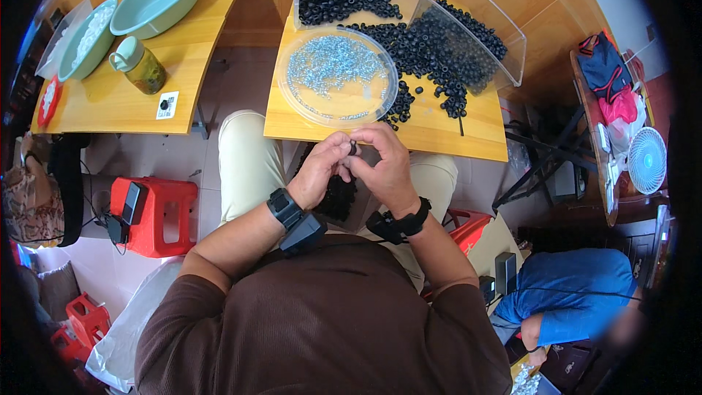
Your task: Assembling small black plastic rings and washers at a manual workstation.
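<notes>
Above my lap, just off the table's front edge, my left hand (319,168) and my right hand (383,165) meet with their fingertips closed. Between them they pinch a small black ring-shaped part (353,148), mostly covered by the fingers. Beyond the hands, a round clear tray (285,77) holds many tiny silvery metal pieces (333,62). To its right, a heap of black knob-like parts (431,44) spreads over the wooden table (468,139). Below my hands, more black pieces (338,201) sit between my thighs, partly hidden.
Clear plastic bins (468,36) stand at the table's back. The left table bears green basins (157,0) and a bottle (139,66). A red stool (153,216) is at left. A fan (646,161) stands at right; a person in blue (578,292) works behind on the right.
</notes>
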`<state>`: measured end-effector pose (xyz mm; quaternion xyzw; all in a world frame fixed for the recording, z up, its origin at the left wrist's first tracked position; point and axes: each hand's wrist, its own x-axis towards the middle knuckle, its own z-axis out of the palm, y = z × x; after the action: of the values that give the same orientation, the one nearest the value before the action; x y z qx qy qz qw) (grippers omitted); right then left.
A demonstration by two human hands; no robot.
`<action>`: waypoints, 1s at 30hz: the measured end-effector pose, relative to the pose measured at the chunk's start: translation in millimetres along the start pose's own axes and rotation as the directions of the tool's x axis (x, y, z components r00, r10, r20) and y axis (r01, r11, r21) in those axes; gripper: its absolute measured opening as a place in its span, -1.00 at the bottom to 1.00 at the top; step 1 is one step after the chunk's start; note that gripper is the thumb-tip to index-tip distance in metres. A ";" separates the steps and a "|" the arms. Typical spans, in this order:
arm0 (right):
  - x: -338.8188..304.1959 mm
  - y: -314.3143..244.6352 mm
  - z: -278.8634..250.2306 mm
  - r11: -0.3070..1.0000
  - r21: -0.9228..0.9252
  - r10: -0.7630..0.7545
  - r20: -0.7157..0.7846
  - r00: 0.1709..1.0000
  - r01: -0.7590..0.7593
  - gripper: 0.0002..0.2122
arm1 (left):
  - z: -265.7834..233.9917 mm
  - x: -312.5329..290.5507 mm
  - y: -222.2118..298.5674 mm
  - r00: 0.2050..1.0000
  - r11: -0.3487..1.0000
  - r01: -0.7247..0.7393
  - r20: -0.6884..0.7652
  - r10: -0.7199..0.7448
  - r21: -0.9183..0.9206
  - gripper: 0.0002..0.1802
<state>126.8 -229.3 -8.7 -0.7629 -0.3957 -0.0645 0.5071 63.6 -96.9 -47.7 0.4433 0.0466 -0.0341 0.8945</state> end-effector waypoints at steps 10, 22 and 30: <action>-5.0 -3.1 8.3 0.992 -0.124 -0.016 0.009 1.000 0.017 -0.68 | -3.7 4.2 -11.1 0.998 0.999 -0.046 0.030 0.047 -0.026 -0.74; 2.3 -5.1 -13.0 0.954 -0.258 -0.149 0.026 0.988 0.151 -0.71 | -1.2 -1.5 1.0 0.988 1.000 0.020 0.151 -0.023 0.021 -0.57; 4.2 -14.8 -13.6 0.944 -0.255 -0.204 0.042 0.978 0.208 -0.76 | 8.1 -10.4 4.7 0.997 0.989 -0.039 0.077 0.029 0.140 -0.60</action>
<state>123.9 -235.8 10.5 -0.7774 -0.4652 -0.1621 0.3911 54.2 -100.3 -38.0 0.5049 0.0029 -0.0387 0.8623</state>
